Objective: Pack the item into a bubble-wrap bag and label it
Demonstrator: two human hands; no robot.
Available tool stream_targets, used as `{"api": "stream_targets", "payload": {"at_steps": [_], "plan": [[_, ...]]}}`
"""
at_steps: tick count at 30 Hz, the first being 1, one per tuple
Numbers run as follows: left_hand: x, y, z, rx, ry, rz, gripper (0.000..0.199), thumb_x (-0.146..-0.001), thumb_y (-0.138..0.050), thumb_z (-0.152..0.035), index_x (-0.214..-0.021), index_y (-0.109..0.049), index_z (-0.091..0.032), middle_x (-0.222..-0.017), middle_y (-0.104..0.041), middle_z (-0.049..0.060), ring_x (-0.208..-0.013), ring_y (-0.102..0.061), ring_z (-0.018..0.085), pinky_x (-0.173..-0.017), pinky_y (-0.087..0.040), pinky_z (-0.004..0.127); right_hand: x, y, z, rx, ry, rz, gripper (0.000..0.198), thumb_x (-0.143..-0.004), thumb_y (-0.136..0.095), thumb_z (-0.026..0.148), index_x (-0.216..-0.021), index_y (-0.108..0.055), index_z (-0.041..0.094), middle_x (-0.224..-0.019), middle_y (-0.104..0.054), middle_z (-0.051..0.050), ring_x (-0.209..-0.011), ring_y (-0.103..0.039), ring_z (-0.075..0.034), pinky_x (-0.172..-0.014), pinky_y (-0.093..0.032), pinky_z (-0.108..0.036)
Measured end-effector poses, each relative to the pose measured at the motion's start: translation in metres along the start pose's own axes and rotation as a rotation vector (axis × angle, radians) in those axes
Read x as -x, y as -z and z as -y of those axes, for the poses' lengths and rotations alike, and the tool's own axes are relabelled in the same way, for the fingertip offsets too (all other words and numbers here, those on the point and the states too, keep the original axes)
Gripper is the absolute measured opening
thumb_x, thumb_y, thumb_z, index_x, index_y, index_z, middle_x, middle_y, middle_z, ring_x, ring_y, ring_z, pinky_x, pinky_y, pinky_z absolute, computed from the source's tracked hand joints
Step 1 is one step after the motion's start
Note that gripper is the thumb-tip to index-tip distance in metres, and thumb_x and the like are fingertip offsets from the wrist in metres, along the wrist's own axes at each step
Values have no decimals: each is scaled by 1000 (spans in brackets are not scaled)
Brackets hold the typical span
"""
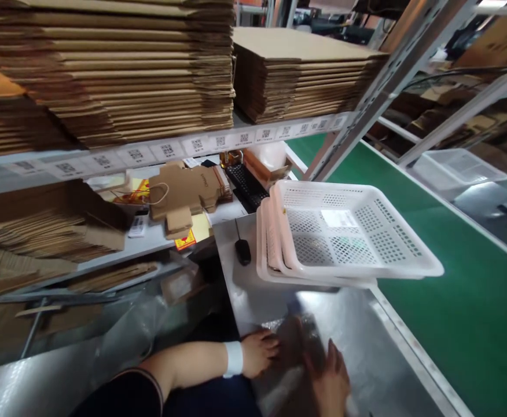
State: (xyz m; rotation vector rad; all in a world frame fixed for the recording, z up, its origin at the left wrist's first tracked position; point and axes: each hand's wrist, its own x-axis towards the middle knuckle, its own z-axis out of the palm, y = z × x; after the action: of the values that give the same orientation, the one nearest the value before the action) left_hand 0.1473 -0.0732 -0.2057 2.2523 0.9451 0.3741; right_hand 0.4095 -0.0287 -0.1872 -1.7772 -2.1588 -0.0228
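At near edge of steel table (357, 330), both hands pressed on clear plastic bag (294, 353); left hand (260, 352) curled at bag's edge, right hand (332, 379) flat on top; blurred; bag judged light, limp, slippery; best pinched at edges; white baskets (344, 234) stacked beyond.

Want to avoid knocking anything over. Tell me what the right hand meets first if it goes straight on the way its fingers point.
The right hand points up the metal table, over the blurred clear bag. Past that, probably the stacked white baskets; depth is unclear.
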Motion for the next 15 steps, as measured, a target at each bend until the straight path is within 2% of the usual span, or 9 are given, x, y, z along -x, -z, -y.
{"api": "stream_targets", "payload": {"at_steps": [3,6,8,11,13,15], "plan": [[-1,1,0,85,32,-67,54,-84,-77,-29,-137,-69,-19,-154,-59,16,-152,-45,35,-129,-28,54,-22,-8,-30,-110,77,135,74,-94,-39,71,-128,-64,10,-118,-74,-27,-100,-75,-42,-77,-63,-54],[-2,2,2,221,36,-73,57,-82,-78,-35,-137,-68,-24,-156,-57,14,-149,-48,39,-128,-25,55,-31,-19,-49,-169,134,186,68,-95,-35,70,-115,-69,15,-103,-78,-20,-93,-78,-35,-80,-66,-46],[-3,2,5,313,44,-52,61,-82,-78,-40,-140,-66,-25,-158,-54,14,-150,-46,41,-130,-18,55,-33,-24,-51,-155,136,167,79,-95,-31,77,-116,-68,10,-101,-78,-22,-92,-78,-34,-81,-66,-44],[-4,2,8,332,52,11,66,-82,-78,-40,-144,-63,-24,-162,-50,16,-155,-37,41,-132,-10,53,-30,-24,-39,-90,115,126,98,-96,-19,81,-120,-66,-2,-102,-76,-28,-87,-77,-37,-73,-65,-47],[-4,3,9,293,45,53,68,-82,-78,-36,-146,-61,-20,-163,-48,19,-156,-34,42,-132,-9,56,-24,-20,-22,-19,78,92,96,-100,-19,74,-124,-64,-7,-104,-74,-31,-83,-75,-39,-66,-62,-49],[-5,5,7,236,39,98,71,-81,-79,-30,-149,-59,-18,-162,-48,20,-157,-34,42,-132,-11,59,-14,-12,2,52,38,54,85,-103,-26,66,-129,-62,-7,-115,-72,-33,-93,-74,-43,-71,-61,-51]]}}
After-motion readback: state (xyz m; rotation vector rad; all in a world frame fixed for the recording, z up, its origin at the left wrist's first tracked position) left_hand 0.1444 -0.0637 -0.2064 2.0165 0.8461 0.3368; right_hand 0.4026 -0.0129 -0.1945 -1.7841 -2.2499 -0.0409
